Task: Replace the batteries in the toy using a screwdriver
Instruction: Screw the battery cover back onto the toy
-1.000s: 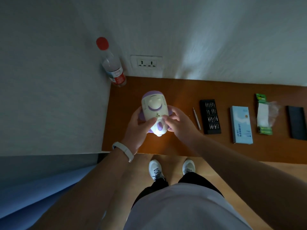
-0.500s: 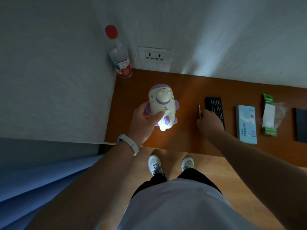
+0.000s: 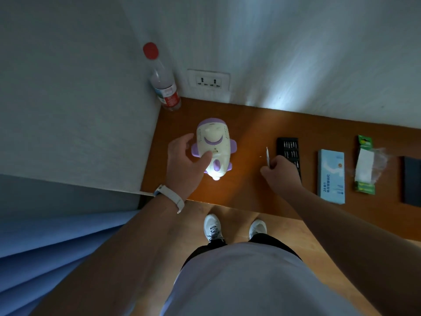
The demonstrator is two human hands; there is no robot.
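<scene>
Our right hand (image 3: 281, 172) left the toy (image 3: 213, 148); its fingers now pinch the screwdriver (image 3: 267, 156) right of it. Left hand (image 3: 185, 160) fingers curl round the toy; unscrewing should come next.

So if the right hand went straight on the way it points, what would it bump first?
Probably the toy in the left hand; the right hand, pinching the screwdriver, aims that way, though depth is unclear.

The right grip (image 3: 281, 172) hides the lower half of the screwdriver (image 3: 267, 155) and the near corner of the bit case (image 3: 287, 148), whose bits are too small to tell apart. The left grip (image 3: 185, 161) covers the left flank of the toy (image 3: 216, 142). The picture's right edge cuts off a black slab (image 3: 412, 181). Print on the box (image 3: 331, 176) is unreadable.
</scene>
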